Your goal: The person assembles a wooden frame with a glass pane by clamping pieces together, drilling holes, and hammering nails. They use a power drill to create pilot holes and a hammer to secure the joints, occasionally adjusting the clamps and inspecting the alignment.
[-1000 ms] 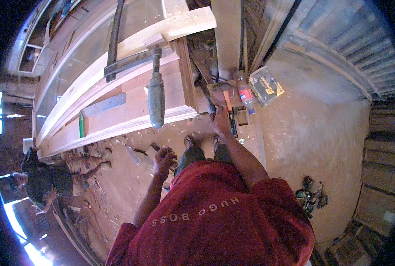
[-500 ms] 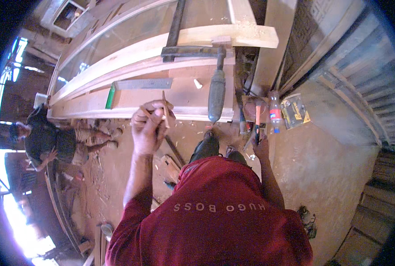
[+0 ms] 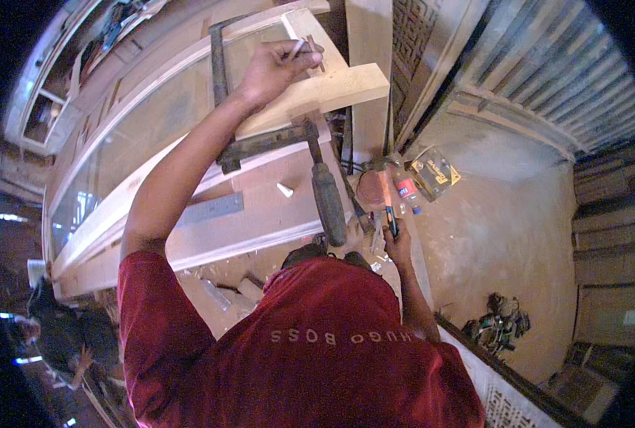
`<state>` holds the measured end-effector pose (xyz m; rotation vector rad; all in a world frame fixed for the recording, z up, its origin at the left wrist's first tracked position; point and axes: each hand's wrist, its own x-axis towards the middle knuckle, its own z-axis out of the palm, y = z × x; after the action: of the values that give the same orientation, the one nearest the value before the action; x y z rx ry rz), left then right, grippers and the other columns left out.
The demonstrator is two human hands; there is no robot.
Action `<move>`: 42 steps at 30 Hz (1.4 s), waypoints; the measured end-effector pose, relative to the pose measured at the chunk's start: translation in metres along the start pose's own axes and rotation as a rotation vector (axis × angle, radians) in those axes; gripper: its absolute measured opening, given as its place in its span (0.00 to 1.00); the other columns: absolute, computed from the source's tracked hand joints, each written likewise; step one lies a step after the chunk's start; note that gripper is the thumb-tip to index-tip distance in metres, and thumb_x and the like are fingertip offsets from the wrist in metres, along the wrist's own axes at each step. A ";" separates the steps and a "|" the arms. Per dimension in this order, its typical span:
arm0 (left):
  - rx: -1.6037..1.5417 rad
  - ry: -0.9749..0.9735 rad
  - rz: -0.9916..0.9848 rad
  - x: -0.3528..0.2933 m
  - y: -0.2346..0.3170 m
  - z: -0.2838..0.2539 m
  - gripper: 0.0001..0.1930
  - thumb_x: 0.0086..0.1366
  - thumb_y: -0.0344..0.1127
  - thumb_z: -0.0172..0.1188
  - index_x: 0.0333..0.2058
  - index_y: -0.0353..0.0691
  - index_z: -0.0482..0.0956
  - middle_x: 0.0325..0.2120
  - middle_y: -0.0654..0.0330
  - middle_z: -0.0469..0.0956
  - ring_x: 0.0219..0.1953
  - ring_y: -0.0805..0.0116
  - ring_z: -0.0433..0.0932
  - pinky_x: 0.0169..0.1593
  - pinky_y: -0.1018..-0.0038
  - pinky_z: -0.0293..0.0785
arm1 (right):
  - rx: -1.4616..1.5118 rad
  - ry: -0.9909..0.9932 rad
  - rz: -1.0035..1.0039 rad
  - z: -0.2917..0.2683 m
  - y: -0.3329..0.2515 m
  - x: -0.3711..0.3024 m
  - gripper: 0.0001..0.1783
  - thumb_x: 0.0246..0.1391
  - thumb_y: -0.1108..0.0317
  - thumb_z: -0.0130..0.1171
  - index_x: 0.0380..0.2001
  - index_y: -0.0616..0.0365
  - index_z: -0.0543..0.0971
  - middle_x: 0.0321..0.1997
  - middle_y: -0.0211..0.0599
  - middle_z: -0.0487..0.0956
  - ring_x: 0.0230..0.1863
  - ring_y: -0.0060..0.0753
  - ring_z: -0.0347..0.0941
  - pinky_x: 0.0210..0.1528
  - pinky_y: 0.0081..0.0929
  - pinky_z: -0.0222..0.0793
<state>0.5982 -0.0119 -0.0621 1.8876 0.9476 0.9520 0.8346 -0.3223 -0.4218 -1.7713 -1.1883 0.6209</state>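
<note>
My left hand (image 3: 271,71) reaches over the corner of a pale wooden frame (image 3: 339,89), fingers pinched on thin wooden pegs (image 3: 316,54). One peg stands tilted just above the wood; I cannot tell whether it touches. Down at my right side, my right hand (image 3: 398,244) is closed round the black grip of a hammer (image 3: 386,189) with an orange shaft; its head is hard to make out. A bar clamp (image 3: 327,203) grips the frame next to the joint, its handle hanging toward me.
A metal square's blade (image 3: 217,207) and a small white plug (image 3: 284,190) lie on the bench (image 3: 289,217). Beyond my right hand are a plastic bottle (image 3: 405,190) and a yellow-black box (image 3: 433,173). Another person (image 3: 68,335) is at the far left.
My left hand has moved up and away from me, from the bench's near edge to over the frame corner, with the pegs. My right hand still holds the hammer low. The view has turned.
</note>
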 end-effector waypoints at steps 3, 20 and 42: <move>0.016 -0.174 0.049 0.024 -0.013 0.009 0.12 0.62 0.40 0.64 0.36 0.35 0.84 0.26 0.64 0.80 0.31 0.80 0.73 0.38 0.76 0.72 | -0.053 0.169 -0.109 -0.023 -0.067 -0.004 0.10 0.59 0.63 0.56 0.36 0.58 0.71 0.18 0.28 0.68 0.16 0.20 0.64 0.19 0.26 0.63; 0.194 -0.277 0.498 0.041 -0.043 0.008 0.11 0.61 0.37 0.63 0.34 0.32 0.81 0.29 0.51 0.79 0.33 0.61 0.77 0.40 0.68 0.73 | 0.188 0.100 -0.008 -0.126 -0.349 0.060 0.10 0.62 0.68 0.52 0.44 0.61 0.70 0.18 0.25 0.67 0.11 0.15 0.61 0.12 0.18 0.56; -0.276 0.141 0.226 0.055 -0.078 0.011 0.17 0.68 0.39 0.39 0.38 0.36 0.76 0.27 0.56 0.73 0.32 0.68 0.70 0.40 0.71 0.67 | -0.722 -0.050 -0.351 -0.124 -0.380 0.084 0.16 0.65 0.60 0.48 0.47 0.62 0.68 0.21 0.32 0.69 0.22 0.29 0.69 0.29 0.34 0.67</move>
<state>0.6119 0.0632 -0.1206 1.7321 0.6505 1.2952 0.7907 -0.2395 -0.0247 -2.0404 -1.8615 0.0104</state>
